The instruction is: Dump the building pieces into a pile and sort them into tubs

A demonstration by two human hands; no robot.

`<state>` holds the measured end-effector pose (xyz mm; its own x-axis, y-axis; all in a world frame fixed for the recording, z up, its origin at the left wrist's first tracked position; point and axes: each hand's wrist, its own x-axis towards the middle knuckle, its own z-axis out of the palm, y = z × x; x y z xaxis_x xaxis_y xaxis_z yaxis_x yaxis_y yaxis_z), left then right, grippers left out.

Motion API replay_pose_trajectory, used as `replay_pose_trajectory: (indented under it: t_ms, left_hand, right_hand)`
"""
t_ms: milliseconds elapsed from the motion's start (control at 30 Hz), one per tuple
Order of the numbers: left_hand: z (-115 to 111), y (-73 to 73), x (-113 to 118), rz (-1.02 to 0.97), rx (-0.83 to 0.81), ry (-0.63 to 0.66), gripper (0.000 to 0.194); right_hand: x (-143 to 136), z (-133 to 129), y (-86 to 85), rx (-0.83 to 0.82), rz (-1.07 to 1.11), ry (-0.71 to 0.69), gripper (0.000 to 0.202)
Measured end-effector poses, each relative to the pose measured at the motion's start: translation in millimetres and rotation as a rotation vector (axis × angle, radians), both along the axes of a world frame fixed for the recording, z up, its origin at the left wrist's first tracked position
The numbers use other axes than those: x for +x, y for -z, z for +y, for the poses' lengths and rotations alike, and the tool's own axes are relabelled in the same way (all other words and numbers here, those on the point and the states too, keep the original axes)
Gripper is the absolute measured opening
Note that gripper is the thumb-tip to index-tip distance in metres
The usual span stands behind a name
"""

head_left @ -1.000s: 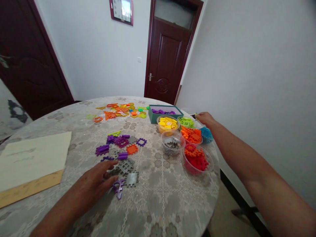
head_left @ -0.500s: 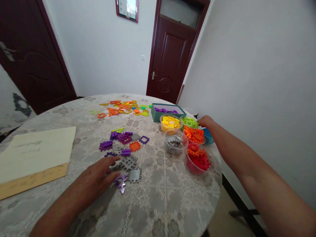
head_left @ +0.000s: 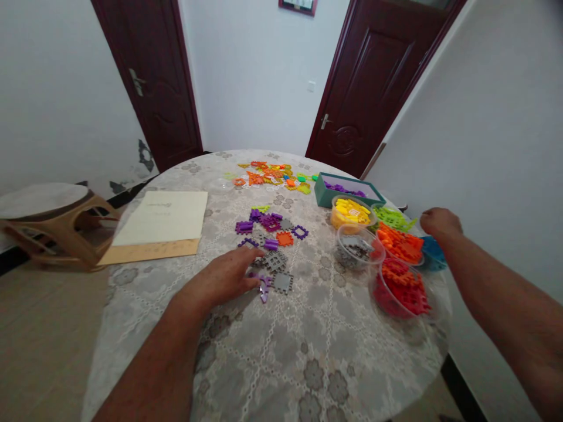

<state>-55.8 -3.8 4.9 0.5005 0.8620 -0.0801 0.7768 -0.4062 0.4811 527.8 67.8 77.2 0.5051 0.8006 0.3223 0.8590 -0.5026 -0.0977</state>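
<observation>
My left hand (head_left: 233, 272) rests low over the table, thumb and fingers apart, its fingertips at a grey lattice building piece (head_left: 274, 261). Just below its thumb lies a light purple piece (head_left: 264, 288), beside a grey square piece (head_left: 282, 282). Purple pieces (head_left: 270, 222) and an orange square piece (head_left: 285, 238) lie beyond. My right hand (head_left: 441, 224) is closed in the air near the bowl of green pieces (head_left: 391, 218) and the blue pieces (head_left: 433, 252). Its fingertips are hidden, so whatever is in them does not show.
Clear bowls of yellow (head_left: 352, 212), grey (head_left: 354, 249), orange (head_left: 400, 243) and red pieces (head_left: 404, 288) stand at the right. Behind them is a green box (head_left: 323, 193) with purple pieces. Mixed pieces (head_left: 272, 174) lie far back; a paper sheet (head_left: 165, 214) is left.
The view has turned left, so everything sits further right in the picture. My right hand has moved away from the green bowl, to its right. My left hand stays at the grey pieces.
</observation>
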Motion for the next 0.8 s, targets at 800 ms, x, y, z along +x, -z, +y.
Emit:
replay_pose_trajectory:
  t_ms: [800]
  left_hand:
    - [4,17.8,37,-0.023,0.085,-0.048,0.046]
  right_hand:
    - [-334,-90,121.4,-0.042,0.447,-0.955,0.043]
